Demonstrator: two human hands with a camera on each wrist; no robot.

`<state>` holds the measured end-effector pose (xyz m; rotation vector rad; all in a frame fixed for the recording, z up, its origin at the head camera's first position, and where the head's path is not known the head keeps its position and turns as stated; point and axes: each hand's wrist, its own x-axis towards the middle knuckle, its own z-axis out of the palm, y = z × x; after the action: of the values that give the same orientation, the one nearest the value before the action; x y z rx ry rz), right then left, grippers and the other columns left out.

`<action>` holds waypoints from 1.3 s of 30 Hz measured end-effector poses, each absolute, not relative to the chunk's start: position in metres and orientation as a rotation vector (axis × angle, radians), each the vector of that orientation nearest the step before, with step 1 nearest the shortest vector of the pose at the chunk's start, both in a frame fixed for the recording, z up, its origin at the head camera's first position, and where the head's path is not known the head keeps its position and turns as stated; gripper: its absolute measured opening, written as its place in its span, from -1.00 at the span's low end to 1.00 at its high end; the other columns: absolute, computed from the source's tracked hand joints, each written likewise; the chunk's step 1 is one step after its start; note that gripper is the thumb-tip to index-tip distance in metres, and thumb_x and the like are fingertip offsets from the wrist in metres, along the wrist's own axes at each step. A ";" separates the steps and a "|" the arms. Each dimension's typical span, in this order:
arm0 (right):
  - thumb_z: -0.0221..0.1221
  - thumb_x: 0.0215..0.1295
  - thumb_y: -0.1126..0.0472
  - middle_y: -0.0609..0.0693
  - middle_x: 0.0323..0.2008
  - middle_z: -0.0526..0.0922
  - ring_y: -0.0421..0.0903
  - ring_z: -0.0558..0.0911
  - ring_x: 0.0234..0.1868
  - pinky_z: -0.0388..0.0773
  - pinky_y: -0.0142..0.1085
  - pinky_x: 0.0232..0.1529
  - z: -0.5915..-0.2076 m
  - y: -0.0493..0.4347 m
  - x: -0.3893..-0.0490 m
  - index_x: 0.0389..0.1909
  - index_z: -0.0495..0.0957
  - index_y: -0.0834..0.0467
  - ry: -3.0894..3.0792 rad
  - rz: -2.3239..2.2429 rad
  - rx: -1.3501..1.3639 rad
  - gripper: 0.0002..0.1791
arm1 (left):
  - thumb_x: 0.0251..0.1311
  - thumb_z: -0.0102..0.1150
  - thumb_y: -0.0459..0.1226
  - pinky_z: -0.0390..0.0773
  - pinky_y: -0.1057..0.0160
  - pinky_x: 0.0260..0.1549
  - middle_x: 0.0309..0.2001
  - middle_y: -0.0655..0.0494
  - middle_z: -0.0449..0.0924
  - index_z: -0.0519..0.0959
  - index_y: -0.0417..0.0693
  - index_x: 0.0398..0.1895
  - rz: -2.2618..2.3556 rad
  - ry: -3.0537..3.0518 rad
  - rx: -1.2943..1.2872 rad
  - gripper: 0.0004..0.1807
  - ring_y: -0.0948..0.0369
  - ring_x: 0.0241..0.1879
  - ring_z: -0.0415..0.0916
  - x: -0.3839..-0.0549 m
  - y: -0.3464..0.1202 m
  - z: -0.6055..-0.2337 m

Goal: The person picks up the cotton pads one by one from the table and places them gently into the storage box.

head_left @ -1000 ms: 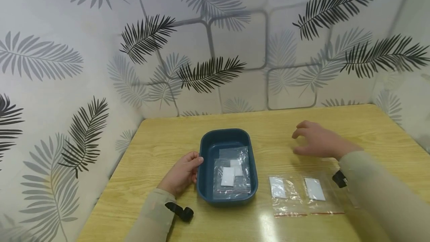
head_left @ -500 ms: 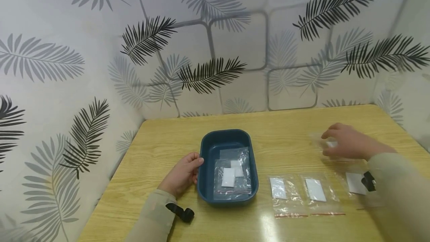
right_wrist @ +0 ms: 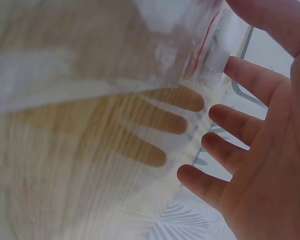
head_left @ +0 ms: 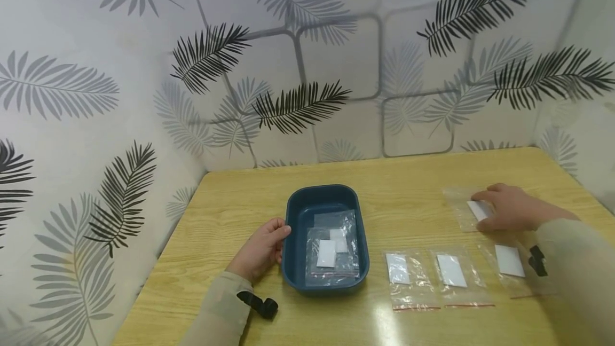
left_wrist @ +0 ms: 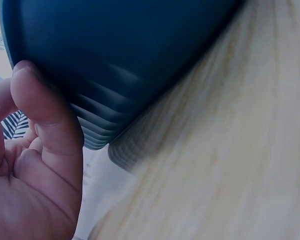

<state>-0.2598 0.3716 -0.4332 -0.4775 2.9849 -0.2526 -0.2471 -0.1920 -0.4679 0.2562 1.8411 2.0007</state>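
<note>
A dark blue rectangular plastic tray [head_left: 362,239] stands on the table, with clear zip bags [head_left: 331,266] holding white cards lying inside. My left hand [head_left: 259,247] grips its left wall, thumb over the rim; in the left wrist view the thumb [left_wrist: 47,107] presses against the wall. My right hand [head_left: 516,208] reaches over a zip bag [head_left: 458,212] at the back right, thumb and index on either side of its white card [head_left: 480,211]. In the right wrist view its fingers [right_wrist: 235,122] are spread and nearly straight, the index tip right at a clear bag.
Three more zip bags, the left [head_left: 415,287], the middle [head_left: 468,282] and the right one [head_left: 511,268], lie in a row right of the tray. Each holds a white card. The wooden table [head_left: 230,196] meets a leaf-patterned wall [head_left: 336,127] at the back.
My right hand has moved right and come down over the back right zip bag, which it earlier hid in part. The left hand and the tray have stayed put.
</note>
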 end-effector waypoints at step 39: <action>0.41 0.09 -0.26 0.56 0.20 0.37 0.55 0.41 0.16 0.38 0.41 0.04 -0.440 0.376 -0.261 0.24 0.52 0.27 2.944 -0.355 -0.367 -0.14 | 0.54 0.03 -0.17 0.39 0.35 -0.61 -0.50 0.10 0.42 0.36 -0.13 -0.18 2.010 1.823 0.276 -0.79 0.23 -0.60 0.33 -0.246 -0.193 -0.468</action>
<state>-0.2614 0.3759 -0.4400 -0.3670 2.9439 -0.3547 -0.2458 -0.1927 -0.4678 0.2760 1.8228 2.0102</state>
